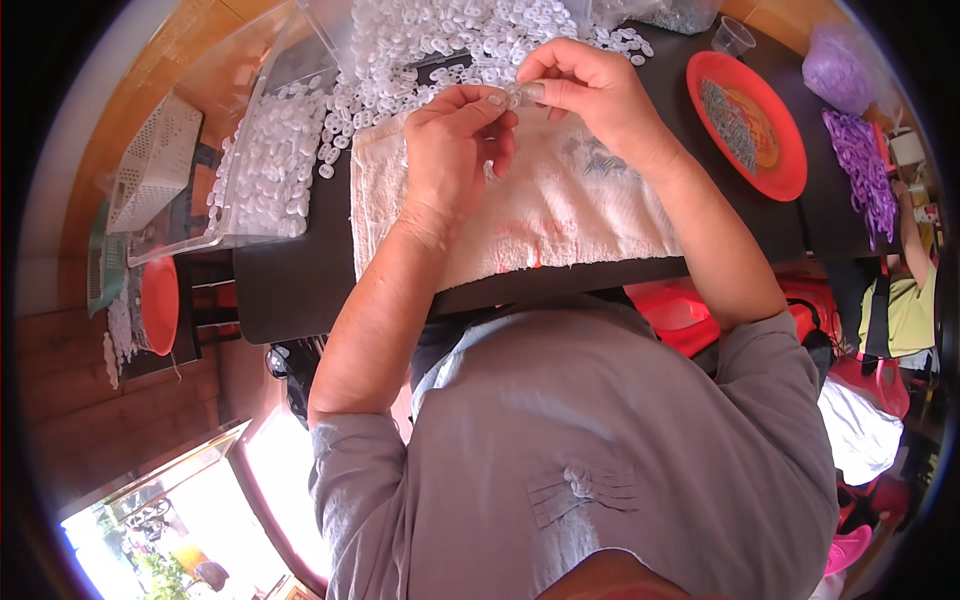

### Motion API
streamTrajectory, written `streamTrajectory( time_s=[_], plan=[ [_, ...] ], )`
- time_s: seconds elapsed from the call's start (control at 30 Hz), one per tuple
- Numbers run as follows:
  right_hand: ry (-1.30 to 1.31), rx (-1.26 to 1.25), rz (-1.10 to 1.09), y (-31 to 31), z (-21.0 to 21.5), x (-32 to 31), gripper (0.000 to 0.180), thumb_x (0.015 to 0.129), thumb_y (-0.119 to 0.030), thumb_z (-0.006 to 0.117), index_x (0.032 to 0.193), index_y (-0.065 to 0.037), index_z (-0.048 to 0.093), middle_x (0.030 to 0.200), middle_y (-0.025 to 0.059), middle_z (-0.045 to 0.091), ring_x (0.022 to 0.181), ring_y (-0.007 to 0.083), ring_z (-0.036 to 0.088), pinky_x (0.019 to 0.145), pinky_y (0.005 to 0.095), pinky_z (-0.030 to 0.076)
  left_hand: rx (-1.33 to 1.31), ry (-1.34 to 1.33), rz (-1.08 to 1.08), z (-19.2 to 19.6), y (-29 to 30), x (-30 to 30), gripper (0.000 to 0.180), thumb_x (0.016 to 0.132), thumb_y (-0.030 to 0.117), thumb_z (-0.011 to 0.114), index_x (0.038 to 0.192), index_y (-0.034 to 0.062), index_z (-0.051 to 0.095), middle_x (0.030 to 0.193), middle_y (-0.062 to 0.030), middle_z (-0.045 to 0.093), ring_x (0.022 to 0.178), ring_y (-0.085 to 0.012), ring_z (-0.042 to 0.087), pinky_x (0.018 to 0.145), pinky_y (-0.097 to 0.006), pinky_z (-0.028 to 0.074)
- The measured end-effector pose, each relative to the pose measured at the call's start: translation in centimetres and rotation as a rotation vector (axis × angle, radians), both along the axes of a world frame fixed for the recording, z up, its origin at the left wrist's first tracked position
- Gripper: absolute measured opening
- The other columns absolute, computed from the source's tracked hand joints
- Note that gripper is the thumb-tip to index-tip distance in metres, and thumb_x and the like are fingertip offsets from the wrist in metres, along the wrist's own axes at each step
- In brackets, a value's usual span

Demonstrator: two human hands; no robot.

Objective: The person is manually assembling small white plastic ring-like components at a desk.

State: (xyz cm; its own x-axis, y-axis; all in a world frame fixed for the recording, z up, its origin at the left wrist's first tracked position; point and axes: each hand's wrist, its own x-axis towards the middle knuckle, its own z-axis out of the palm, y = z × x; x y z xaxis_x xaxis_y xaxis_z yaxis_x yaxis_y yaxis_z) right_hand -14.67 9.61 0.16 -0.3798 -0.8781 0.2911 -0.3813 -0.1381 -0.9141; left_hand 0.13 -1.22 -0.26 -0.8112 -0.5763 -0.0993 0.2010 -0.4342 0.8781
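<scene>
Above a white towel (540,215), my two hands meet at a small clear-white plastic piece (514,97). The thumb and forefinger of my left hand (450,135) pinch it from one side. My right hand (590,90) closes thumb and forefinger at its other side; whether a second tiny part sits between those tips is too small to tell. Another whitish piece (489,170) shows below the curled fingers of my left hand. Just beyond both hands spreads a heap of white oval plastic pieces with holes (440,35).
A clear plastic bin (215,240) with more white pieces lies at the left. To the right, a red plate (790,170) bears small grey metal parts, beside a clear cup (733,38) and purple strands (860,170). Another person's arm (912,240) appears far right.
</scene>
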Motion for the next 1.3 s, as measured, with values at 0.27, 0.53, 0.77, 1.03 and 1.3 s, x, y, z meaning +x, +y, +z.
streamTrajectory(
  time_s=[0.27,0.53,0.77,1.03,1.3],
  plan=[
    [-0.115,-0.043,-0.046,0.1,0.7,0.0,0.018,0.087,-0.005,0.06,0.104,-0.003,0.065,0.088,0.0002,0.063,0.077,0.0066,0.058,0.065,0.0219,0.048,-0.1,-0.016,0.022,0.1,0.0,0.1,0.012,0.088,0.008,0.058,0.091,-0.0039,0.06,0.076,-0.0109,0.062,0.055,-0.0149,0.056,0.042,-0.026,0.041],
    [-0.178,-0.023,-0.032,0.0,0.7,0.3,0.018,0.088,-0.006,0.062,0.105,-0.002,0.065,0.091,0.0012,0.065,0.079,0.0081,0.06,0.066,0.0229,0.048,-0.063,0.025,0.082,0.1,0.2,-0.2,0.01,0.085,0.006,0.061,0.087,-0.0035,0.06,0.071,-0.0104,0.062,0.05,-0.014,0.055,0.039,-0.025,0.04],
    [-0.174,-0.038,-0.025,0.0,0.7,0.6,0.017,0.087,-0.006,0.063,0.104,-0.002,0.066,0.088,0.0014,0.064,0.078,0.0079,0.059,0.064,0.0227,0.048,-0.118,0.0,0.121,0.1,0.4,-0.2,0.008,0.085,0.005,0.061,0.085,-0.0029,0.06,0.07,-0.0095,0.061,0.05,-0.0126,0.054,0.038,-0.025,0.039],
    [-0.227,-0.007,0.009,-0.1,0.4,1.5,0.017,0.088,-0.008,0.063,0.104,-0.002,0.066,0.088,0.0015,0.064,0.076,0.008,0.059,0.065,0.0224,0.048,-0.131,0.031,0.116,0.0,0.7,-0.2,0.008,0.086,0.006,0.059,0.085,-0.0028,0.059,0.07,-0.0095,0.062,0.05,-0.0125,0.054,0.039,-0.024,0.039],
    [-0.389,0.018,0.013,-0.1,0.7,0.9,0.017,0.091,-0.012,0.058,0.102,-0.001,0.066,0.087,0.0031,0.064,0.077,0.0115,0.061,0.067,0.0252,0.049,-0.099,0.034,0.082,-0.1,0.4,0.0,0.009,0.088,0.005,0.059,0.091,-0.0028,0.058,0.077,-0.0115,0.062,0.054,-0.0146,0.055,0.042,-0.026,0.04]
  ],
)
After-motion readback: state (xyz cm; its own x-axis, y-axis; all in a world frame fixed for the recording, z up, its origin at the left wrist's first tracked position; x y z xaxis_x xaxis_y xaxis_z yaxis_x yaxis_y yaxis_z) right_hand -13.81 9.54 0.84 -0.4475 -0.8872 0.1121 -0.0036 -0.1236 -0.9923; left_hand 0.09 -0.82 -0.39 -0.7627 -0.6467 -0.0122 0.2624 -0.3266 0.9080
